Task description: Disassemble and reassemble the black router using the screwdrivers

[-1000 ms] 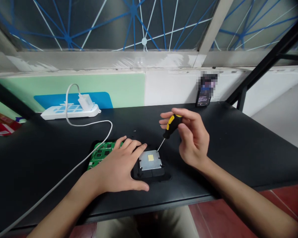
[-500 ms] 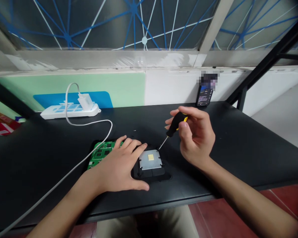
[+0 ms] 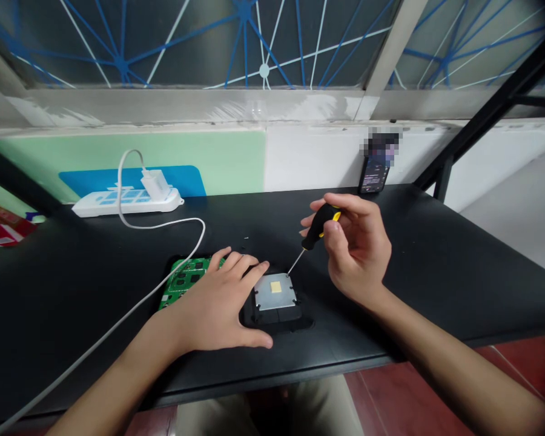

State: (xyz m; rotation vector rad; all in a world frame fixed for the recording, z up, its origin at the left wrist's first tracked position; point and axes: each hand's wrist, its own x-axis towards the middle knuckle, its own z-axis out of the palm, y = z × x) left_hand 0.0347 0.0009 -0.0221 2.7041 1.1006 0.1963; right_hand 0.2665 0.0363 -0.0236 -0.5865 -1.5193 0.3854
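My right hand (image 3: 356, 248) grips the black and yellow handle of a screwdriver (image 3: 317, 230), which slants down to the left. Its tip meets the top right corner of a silver metal plate (image 3: 266, 298), at a dark screw point. A small pale yellow square pad (image 3: 276, 287) sits on the plate, which lies in a black plastic housing (image 3: 295, 315). My left hand (image 3: 222, 303) lies across the housing's left side, fingers spread and thumb stretched toward its near edge. Partly under that hand is a green circuit board (image 3: 186, 280).
A white cable (image 3: 136, 306) runs across the table and over the board to a charger (image 3: 155, 184) in a white power strip (image 3: 127, 203). A phone (image 3: 373, 169) leans on the wall at the back right. A red packet (image 3: 2, 224) is at far left.
The screwdriver and my right hand have shifted very slightly left, with the tip now on the plate's corner. My left hand stays where it was.
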